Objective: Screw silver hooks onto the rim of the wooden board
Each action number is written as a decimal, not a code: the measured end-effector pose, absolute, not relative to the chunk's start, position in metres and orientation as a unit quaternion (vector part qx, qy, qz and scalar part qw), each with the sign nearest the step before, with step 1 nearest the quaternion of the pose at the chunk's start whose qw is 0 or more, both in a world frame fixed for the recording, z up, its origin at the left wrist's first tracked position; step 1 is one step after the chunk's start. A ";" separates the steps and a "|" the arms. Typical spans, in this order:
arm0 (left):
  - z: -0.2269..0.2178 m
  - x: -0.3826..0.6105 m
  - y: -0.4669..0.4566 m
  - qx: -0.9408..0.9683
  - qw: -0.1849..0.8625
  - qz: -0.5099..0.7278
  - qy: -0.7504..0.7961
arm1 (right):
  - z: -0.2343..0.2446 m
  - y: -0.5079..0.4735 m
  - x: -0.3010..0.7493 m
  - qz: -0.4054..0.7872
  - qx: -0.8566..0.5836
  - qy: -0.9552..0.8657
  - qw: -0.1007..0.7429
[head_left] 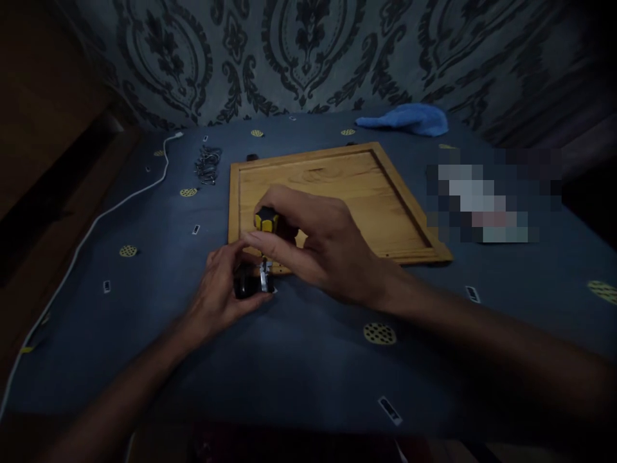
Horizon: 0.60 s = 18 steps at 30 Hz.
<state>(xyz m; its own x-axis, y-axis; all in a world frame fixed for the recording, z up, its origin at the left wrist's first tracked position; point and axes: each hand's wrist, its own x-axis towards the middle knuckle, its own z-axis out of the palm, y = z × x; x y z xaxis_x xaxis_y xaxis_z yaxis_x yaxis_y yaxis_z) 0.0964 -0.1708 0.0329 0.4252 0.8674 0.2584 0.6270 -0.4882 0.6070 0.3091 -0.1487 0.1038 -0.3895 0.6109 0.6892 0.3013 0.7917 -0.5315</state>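
Note:
My right hand (pixel 328 238) is closed around the handle of a yellow and black screwdriver (pixel 267 220), which points down. Below it, the fingers of my left hand (pixel 219 283) curl around a black caster wheel (pixel 245 284) with a shiny metal bracket, at the near left corner of a framed wooden panel (pixel 337 199). The screwdriver's tip seems to meet the caster's bracket, but the exact contact is too dark to tell. The panel lies flat on a dark blue patterned cloth, partly hidden behind my right hand.
Small metal hook-like pieces (pixel 208 165) lie in a pile left of the panel. Along the left runs a white cable (pixel 96 222). A blue cloth (pixel 409 120) is bunched at the back. Two dark pieces (pixel 252 157) show at the panel's far edge. A blurred-out item (pixel 482 199) lies right.

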 end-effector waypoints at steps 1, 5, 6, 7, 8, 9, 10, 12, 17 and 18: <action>0.033 0.097 -0.171 0.813 0.217 0.279 0.463 | 0.106 -0.147 0.308 0.175 -0.276 -0.818 0.474; 0.035 0.097 -0.173 0.798 0.223 0.278 0.485 | 0.111 -0.143 0.309 0.228 -0.270 -0.818 0.454; 0.036 0.097 -0.174 0.797 0.226 0.277 0.487 | 0.111 -0.143 0.311 0.242 -0.271 -0.816 0.450; 0.036 0.097 -0.174 0.795 0.229 0.276 0.489 | 0.112 -0.144 0.312 0.258 -0.275 -0.812 0.446; 0.037 0.097 -0.174 0.794 0.234 0.274 0.489 | 0.113 -0.144 0.314 0.274 -0.278 -0.807 0.443; 0.037 0.097 -0.174 0.794 0.240 0.272 0.488 | 0.113 -0.145 0.316 0.290 -0.282 -0.804 0.437; 0.038 0.096 -0.174 0.794 0.247 0.269 0.487 | 0.114 -0.145 0.319 0.304 -0.285 -0.801 0.430; 0.038 0.095 -0.174 0.794 0.258 0.263 0.483 | 0.117 -0.144 0.324 0.325 -0.289 -0.800 0.412; 0.037 0.095 -0.173 0.801 0.237 0.268 0.480 | 0.124 -0.139 0.333 0.396 -0.234 -0.814 0.356; 0.037 0.095 -0.173 0.803 0.232 0.268 0.480 | 0.124 -0.139 0.333 0.410 -0.224 -0.812 0.351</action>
